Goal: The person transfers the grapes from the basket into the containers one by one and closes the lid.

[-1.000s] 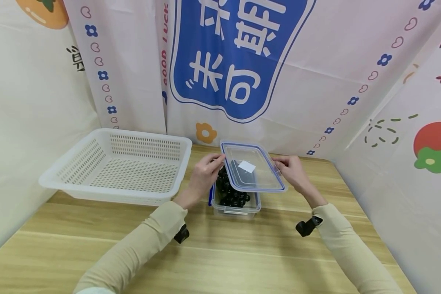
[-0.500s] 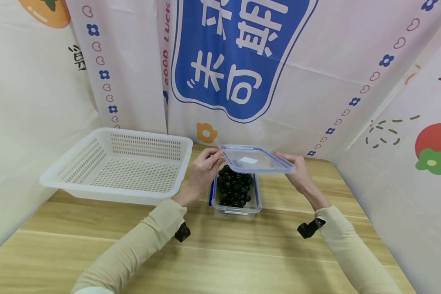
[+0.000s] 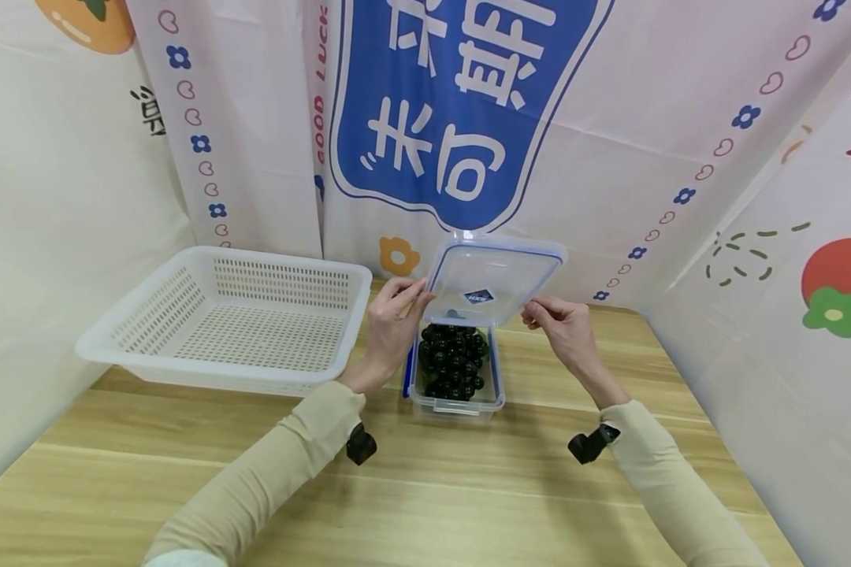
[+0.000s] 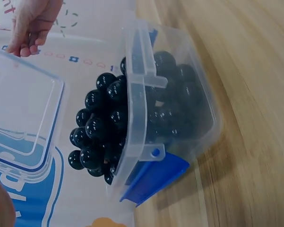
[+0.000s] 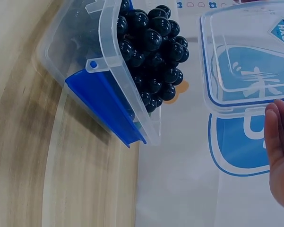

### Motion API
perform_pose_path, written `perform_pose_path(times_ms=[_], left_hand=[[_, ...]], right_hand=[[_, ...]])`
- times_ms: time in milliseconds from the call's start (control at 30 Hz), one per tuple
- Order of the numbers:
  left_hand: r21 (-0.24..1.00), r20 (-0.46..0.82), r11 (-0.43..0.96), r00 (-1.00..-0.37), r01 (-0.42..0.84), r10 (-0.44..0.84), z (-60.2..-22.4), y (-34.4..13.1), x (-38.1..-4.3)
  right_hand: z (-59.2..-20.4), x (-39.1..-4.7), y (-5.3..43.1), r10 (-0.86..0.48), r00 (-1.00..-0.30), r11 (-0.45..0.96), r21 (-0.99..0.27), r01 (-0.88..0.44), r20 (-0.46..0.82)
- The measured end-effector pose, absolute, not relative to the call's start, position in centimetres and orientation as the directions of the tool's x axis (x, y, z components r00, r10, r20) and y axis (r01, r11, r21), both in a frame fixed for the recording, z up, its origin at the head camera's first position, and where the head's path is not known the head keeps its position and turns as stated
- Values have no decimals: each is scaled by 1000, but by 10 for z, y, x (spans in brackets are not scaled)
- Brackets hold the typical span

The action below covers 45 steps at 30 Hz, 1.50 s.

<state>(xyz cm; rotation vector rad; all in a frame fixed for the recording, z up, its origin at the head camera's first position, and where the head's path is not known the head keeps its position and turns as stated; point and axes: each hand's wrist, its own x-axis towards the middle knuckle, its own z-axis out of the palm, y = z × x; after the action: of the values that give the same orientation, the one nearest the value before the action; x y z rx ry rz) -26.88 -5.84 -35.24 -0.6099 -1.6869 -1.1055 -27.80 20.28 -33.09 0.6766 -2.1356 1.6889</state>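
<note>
A clear plastic lid (image 3: 492, 283) with a blue seal is held tilted up above the rear of a clear food container (image 3: 457, 407). My left hand (image 3: 395, 323) pinches the lid's left edge. At its right edge, the thumb and fingers of my right hand (image 3: 566, 331) hold the lid near its lower corner. A bunch of black grapes (image 3: 454, 366) lies in the container and rises above its rim in the left wrist view. A blue side clip (image 4: 153, 179) hangs open on the container. The lid partly covers the back of the grapes.
To the left of the container is a white perforated basket (image 3: 255, 376) on the wooden table (image 3: 440, 496). Printed cloth (image 3: 610, 157) hangs behind the table and along both sides.
The lid has turned from roughly level to tilted up, its dark label now showing where a white patch was. More of the grapes are uncovered. Both hands remain at its edges.
</note>
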Motion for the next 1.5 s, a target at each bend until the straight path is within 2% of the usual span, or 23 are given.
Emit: perform_pose_path(times_ms=[233, 500, 733, 1000, 1200, 1300, 1500], left_hand=[[466, 880, 423, -455, 777, -135, -349, -56, -269], [600, 787, 437, -591, 670, -176, -350, -55, -269], [712, 672, 438, -714, 548, -197, -351, -55, -268], [768, 550, 485, -819, 419, -165, -353, -58, -267], [830, 381, 479, -918, 286, -112, -357, -61, -267], [850, 310, 478, -944, 223, -111, -359, -61, -267], [825, 273, 543, -952, 159, -136, -363, -61, -268]], right_hand=[[-331, -277, 202, -110, -857, 213, -830, -516, 504], [-331, -276, 200, -109, -903, 240, -870, -430, 416], [-337, -277, 197, -107, -942, 240, -911, -335, 318], [-345, -281, 195, -125, -961, 308, -911, -274, 247], [-354, -285, 194, -145, -981, 351, -920, -173, 129], [-358, -286, 193, -156, -982, 357, -921, -159, 109], [-363, -287, 192, -164, -984, 383, -914, -131, 72]])
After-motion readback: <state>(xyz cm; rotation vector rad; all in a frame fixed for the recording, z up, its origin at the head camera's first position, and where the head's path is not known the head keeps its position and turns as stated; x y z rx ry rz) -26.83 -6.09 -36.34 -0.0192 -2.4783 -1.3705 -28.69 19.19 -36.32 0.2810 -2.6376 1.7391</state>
